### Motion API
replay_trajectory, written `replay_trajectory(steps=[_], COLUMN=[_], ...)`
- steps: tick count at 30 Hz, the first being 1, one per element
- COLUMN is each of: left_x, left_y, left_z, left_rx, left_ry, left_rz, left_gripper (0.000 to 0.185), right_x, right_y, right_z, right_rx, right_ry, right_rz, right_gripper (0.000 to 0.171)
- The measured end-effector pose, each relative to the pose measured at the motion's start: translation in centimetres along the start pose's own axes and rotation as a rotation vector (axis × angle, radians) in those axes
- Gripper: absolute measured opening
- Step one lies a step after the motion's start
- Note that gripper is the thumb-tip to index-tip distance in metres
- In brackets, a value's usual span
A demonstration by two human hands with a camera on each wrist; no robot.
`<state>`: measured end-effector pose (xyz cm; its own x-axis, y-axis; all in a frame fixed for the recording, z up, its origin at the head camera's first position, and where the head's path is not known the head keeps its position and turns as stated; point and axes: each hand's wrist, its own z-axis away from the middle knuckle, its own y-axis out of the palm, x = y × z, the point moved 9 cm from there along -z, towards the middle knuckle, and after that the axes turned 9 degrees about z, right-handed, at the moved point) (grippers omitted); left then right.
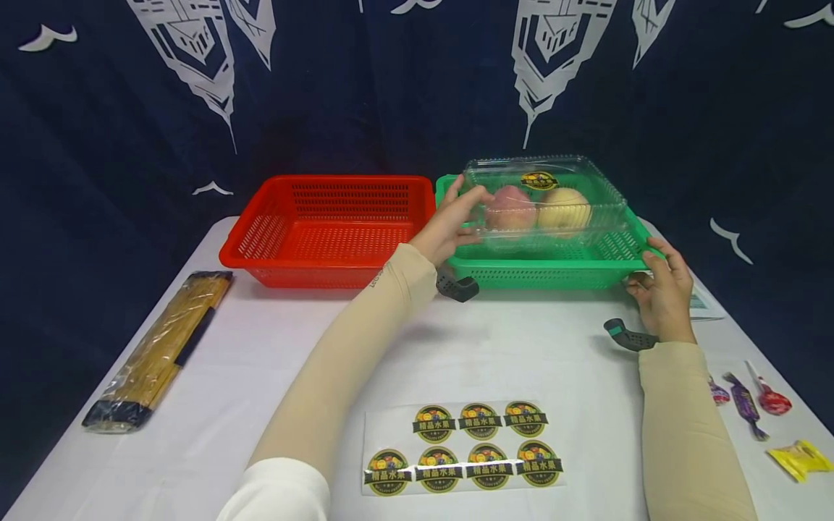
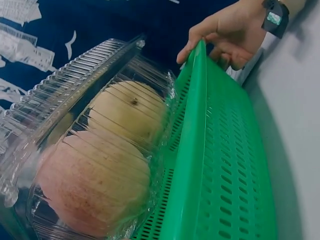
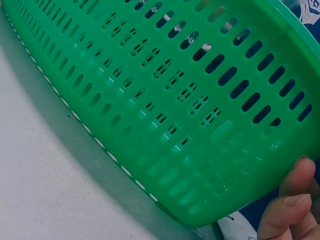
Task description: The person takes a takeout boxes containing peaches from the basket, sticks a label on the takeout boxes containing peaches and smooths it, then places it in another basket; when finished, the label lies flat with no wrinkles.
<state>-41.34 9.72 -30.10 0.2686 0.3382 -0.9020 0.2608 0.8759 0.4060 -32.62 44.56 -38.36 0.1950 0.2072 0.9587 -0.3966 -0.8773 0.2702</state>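
Observation:
My left hand grips the left end of a clear plastic clamshell box with a round sticker on its lid. Inside the box lie a pinkish round fruit and a pale yellow one. The box is over the green basket, tilted, as the head view has it. At that basket's front right corner my right hand holds the rim, thumb above and fingers beneath. In the right wrist view only some fingertips show beside the green wall.
A red basket stands left of the green one. A sheet of round fruit stickers lies at the front. Left is a wrapped bundle of thin sticks; right are a red lollipop, a purple-wrapped candy and a yellow packet.

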Motion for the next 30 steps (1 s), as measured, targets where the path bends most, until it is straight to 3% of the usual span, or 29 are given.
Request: replay_trajectory(steps=[7,13,30], left_x=[0.5,0.9,2.4], left_y=[0.3,0.6,1.7], left_z=[-1.1,-1.6,-2.3], left_rx=[-0.025,-0.035,-0.042], left_ry=[0.0,-0.056,-0.106], left_rz=[-0.034,-0.064,-0.066], left_gripper=[0.095,0.098,0.096], right_x=[0.2,0.1,0.0], right_y=[0.1,0.1,0.1], right_z=[0.1,0.0,0.1], right_rx=[0.003,0.022,0.042], right_ry=[-0.01,-0.013,-0.031], right_rz=[0.004,-0.012,-0.022], right_gripper=[0.029,0.03,0.029])
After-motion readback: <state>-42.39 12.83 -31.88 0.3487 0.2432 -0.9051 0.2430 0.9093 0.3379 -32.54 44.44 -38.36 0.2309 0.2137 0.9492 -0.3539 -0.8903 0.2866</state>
